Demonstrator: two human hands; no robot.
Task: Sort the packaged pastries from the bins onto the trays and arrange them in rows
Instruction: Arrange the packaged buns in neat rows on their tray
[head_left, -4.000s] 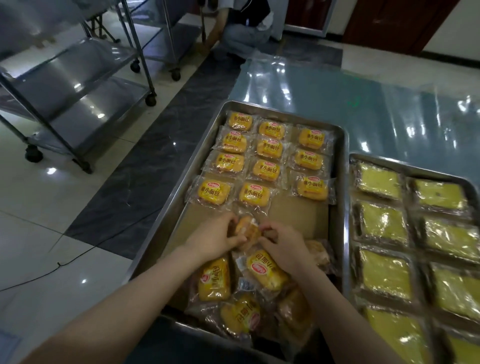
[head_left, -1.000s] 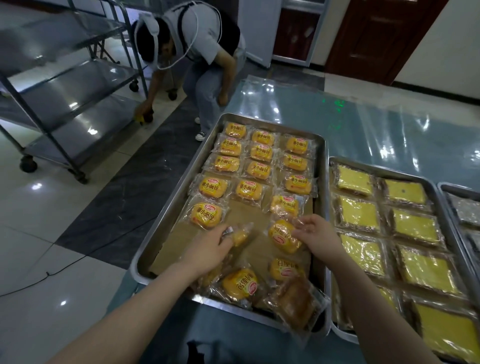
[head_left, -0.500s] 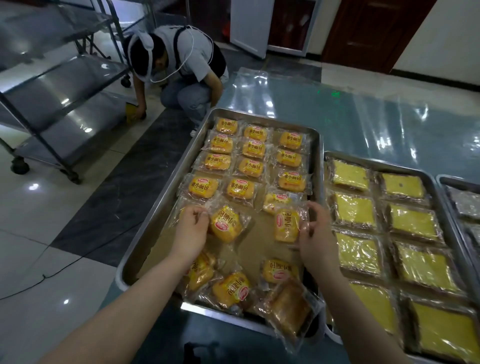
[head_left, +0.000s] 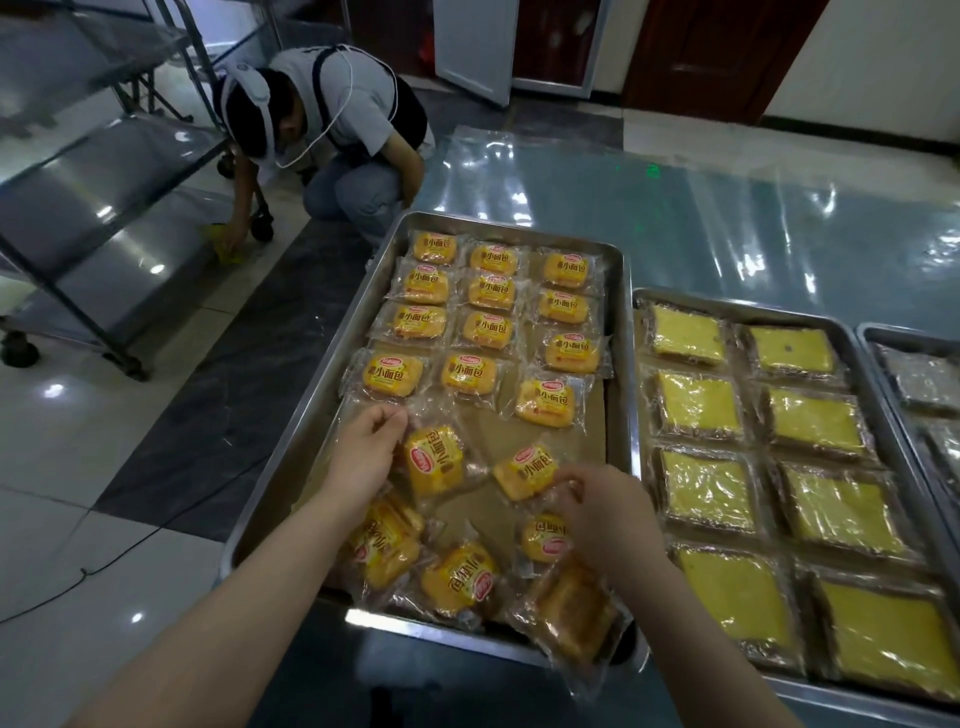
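Pinching the clear wrapper of a yellow packaged bun (head_left: 434, 460), the left hand (head_left: 363, 457) hides whatever lies beneath its palm. The right hand (head_left: 602, 509) pinches a second yellow bun (head_left: 524, 470) by its edge. Both buns lie mid-way along the rectangular steel tray (head_left: 332, 384), below the rows.

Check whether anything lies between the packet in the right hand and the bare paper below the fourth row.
Nothing visible does. The right hand pinches the packet directly beside the bare paper; the sideways packet lies to its left.
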